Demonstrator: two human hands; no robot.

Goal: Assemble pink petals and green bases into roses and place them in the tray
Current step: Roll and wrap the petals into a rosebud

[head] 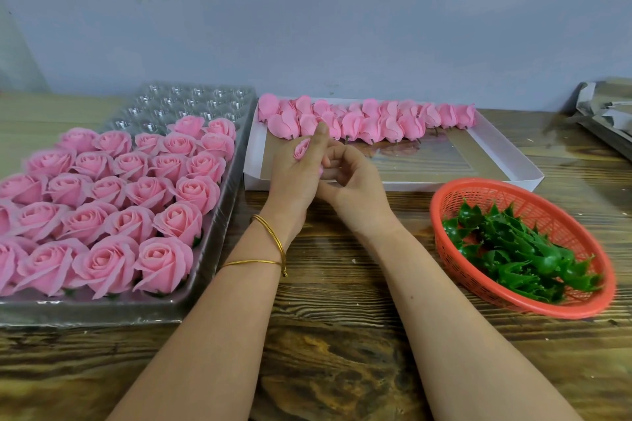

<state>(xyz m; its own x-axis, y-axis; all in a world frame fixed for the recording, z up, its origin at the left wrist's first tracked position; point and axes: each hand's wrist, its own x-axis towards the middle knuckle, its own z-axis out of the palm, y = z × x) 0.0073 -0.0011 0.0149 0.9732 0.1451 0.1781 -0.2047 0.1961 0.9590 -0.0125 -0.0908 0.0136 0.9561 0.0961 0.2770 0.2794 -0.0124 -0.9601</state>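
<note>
Finished roses (136, 188) are filling most of the clear tray (191, 100) at the left of the wooden surface (342, 335). Beside it, the left hand (295, 174) is holding a small pink bud (302, 149). The right hand (355, 181) is curling its fingers against the left one, and I cannot tell whether it is gripping anything. Both hands are covering the near left corner of the white box (427, 185), where petal heads (376, 120) are lying in a row. At the right, green bases (513, 249) are lying heaped in a red basket (530, 309).

Roses (102, 261) in the one clear tray (191, 101), left of frame: about twenty-six in view, some cut by the edge. One white box (444, 185), top centre, roughly twenty pink buds (371, 128), overlapping. One bud (302, 149) in the left hand (294, 178). One orange basket (478, 195); green bases (513, 253) heaped, uncountable. Two gold bangles (273, 239).
</note>
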